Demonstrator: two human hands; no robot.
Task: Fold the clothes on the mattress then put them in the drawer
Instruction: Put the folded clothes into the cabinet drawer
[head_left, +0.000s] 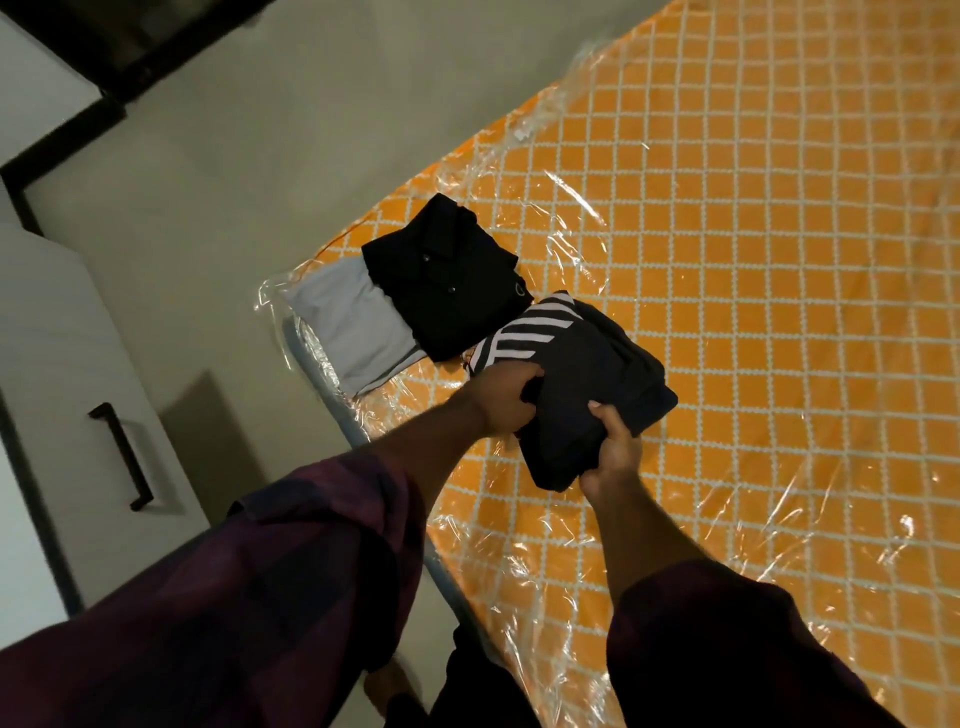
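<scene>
A home bedroom: an orange checked mattress (753, 270) in clear plastic wrap (566, 244) spreads toward 3 o'clock, folded clothes (447, 280) on it, and a white cupboard (57, 332) with a dark handle (120, 457) stands at 9 o'clock.

Folded garments: four by colour. One black collared shirt (447, 275), one grey garment (353, 322), one black-and-white striped garment (524, 330), one charcoal garment (587, 395); last two stacked, possibly single item, cannot tell. Shirt buttons (451, 289) visible: two. Orange checked mattress (753, 260): one, under one clear plastic wrap (561, 208). Hands: two — left hand (506, 402), right hand (613, 452). Maroon sleeves (291, 571): two. White cabinet front (67, 374): one, with one black bar handle (122, 457).
</scene>
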